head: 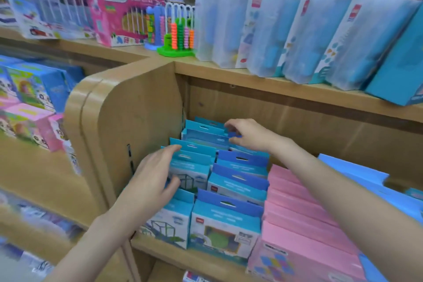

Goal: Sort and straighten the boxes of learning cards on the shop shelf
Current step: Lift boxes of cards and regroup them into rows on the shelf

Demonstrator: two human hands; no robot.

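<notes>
Two rows of small blue boxes of learning cards [225,224] with hang tabs stand in the left part of a wooden shelf bay [196,255]. My left hand [153,178] lies against the left side of the left row, with its fingers on the tabs and its thumb across a box front. My right hand [247,135] reaches to the back of the rows, its curled fingers touching the tabs of the rear boxes [206,130]. Neither hand has lifted a box.
Pink boxes [304,220] fill the bay right of the blue rows, with light blue boxes [357,174] beyond. The curved wooden side panel [119,121] stands close on the left. Above, the top shelf carries wrapped blue packs [297,34], bead abacuses [178,32] and toy boxes [57,11].
</notes>
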